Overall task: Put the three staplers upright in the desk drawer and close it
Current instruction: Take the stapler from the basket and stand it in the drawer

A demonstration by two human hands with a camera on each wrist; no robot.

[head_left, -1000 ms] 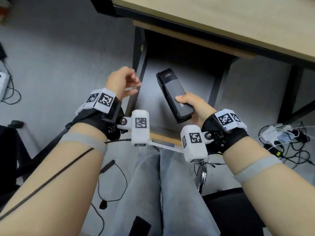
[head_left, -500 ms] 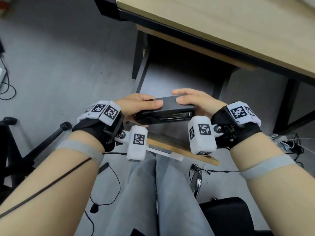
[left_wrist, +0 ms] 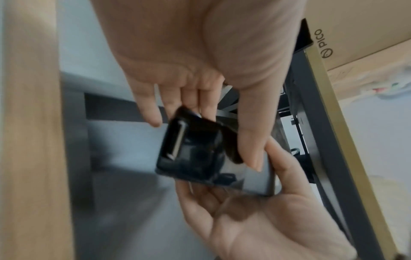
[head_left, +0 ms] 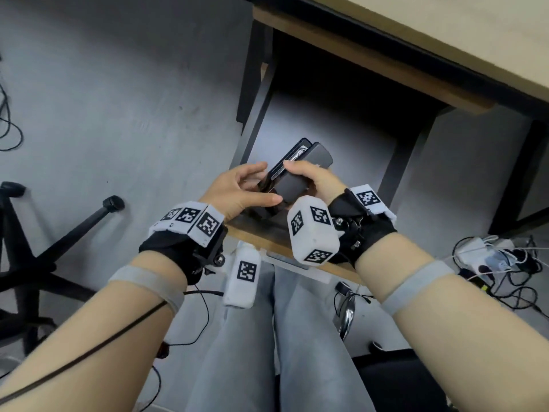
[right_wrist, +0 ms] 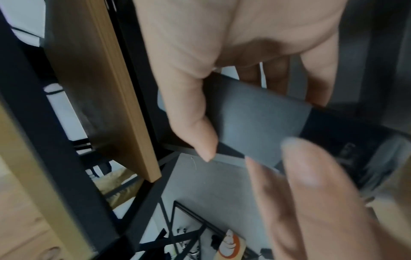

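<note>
While held above the open desk drawer (head_left: 267,243), just past its wooden front edge, a black stapler (head_left: 300,171) tilted on its long axis, nose pointing away toward the dark recess under the desk top (head_left: 445,34). Right hand (head_left: 312,181) wrapped round the rear half, thumb on the grey top cover, fingers curled behind. Left hand (head_left: 237,191) alongside on the base side, fingers only loosely bent: thumb laid against the rear end, fingertips (left_wrist: 153,121) reaching to the underside, more steadying than gripping. From the left wrist view, the square hinge end (left_wrist: 191,151) facing the camera, a metal channel visible inside. No other staplers in sight; drawer interior mostly hidden behind the hands, so contents impossible to tell.

Judged by look: rigid plastic-and-metal body, fairly dense for its bulk, no give under a squeeze. Smooth glossy shell, likely slick, so better clasped across the flat flanks than pinched at the rounded top. Hinged arm apt to swing open if lifted by the cover alone; safer with base and cover clamped together near the middle. Narrow footprint when stood on end, hence prone to tipping; worth leaning against the drawer wall or a neighbour. Sturdy, not fragile.
</note>
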